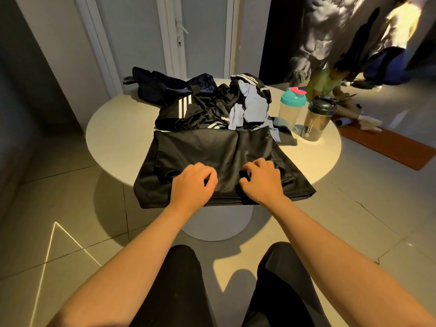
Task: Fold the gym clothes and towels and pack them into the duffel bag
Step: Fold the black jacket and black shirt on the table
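Grey tiled floor (59, 197), glossy, with a white door (198, 31) at the back. Round white table (113, 138), smooth matte top on a pedestal foot. Far side holds a loose pile: navy garment (165, 86), crumpled; black striped top (188, 107), slick, with white bands; light blue garment (247, 107), bunched. Black shirt (212, 147), satin sheen, lies flat at the near edge, its hem hanging over. Left hand (193, 182) is on it, fingers curled, pinching the cloth. Right hand (262, 179) is beside it, fingers curled, pinching a fold. Teal-lid shaker (291, 109), clear plastic, and dark shaker (317, 121) stand upright just beside each other. Brown mat (389, 147) lies on the floor.
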{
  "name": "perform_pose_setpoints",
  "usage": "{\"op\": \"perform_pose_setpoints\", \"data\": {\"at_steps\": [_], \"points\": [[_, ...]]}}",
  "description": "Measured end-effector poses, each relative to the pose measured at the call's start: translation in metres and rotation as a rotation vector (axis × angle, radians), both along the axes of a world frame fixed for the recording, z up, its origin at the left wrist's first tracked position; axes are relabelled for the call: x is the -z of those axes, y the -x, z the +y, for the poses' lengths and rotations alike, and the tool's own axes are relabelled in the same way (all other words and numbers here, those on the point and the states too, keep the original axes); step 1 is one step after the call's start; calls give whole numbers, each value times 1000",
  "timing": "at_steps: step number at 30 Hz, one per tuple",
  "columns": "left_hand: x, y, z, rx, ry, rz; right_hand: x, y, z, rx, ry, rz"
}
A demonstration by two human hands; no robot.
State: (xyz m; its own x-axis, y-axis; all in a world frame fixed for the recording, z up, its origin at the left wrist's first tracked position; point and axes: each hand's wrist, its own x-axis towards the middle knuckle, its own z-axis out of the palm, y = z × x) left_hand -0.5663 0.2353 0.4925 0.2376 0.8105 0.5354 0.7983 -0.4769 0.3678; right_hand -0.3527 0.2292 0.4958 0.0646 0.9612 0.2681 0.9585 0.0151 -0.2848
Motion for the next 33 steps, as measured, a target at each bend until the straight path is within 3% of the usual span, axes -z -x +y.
{"op": "perform_pose_setpoints", "data": {"at_steps": [2,3,6,11,13,15,17,20,25,29,33], "points": [[-10,1,12,-63,56,-3,-5,6,5,12,-57,10],[-13,2,19,-97,122,81,-5,9,7,-6,-27,9],[-17,8,28,-230,424,327,1,13,12,-22,238,-33],[-21,26,25,-347,596,317,-10,7,15,231,301,31],[-25,30,31,-370,588,331,-14,9,23,205,236,-1],[-23,29,40,-294,461,339,-12,13,33,82,171,-39],[-15,27,50,-172,389,366,-4,16,40,-16,287,-26],[1,30,60,-165,572,345,4,11,42,23,457,17],[0,31,68,-303,632,286,-7,3,50,264,349,26],[-8,16,93,-257,477,292,-6,-6,76,162,212,-8],[-5,-2,119,-127,577,322,0,-15,101,104,405,53]]}}
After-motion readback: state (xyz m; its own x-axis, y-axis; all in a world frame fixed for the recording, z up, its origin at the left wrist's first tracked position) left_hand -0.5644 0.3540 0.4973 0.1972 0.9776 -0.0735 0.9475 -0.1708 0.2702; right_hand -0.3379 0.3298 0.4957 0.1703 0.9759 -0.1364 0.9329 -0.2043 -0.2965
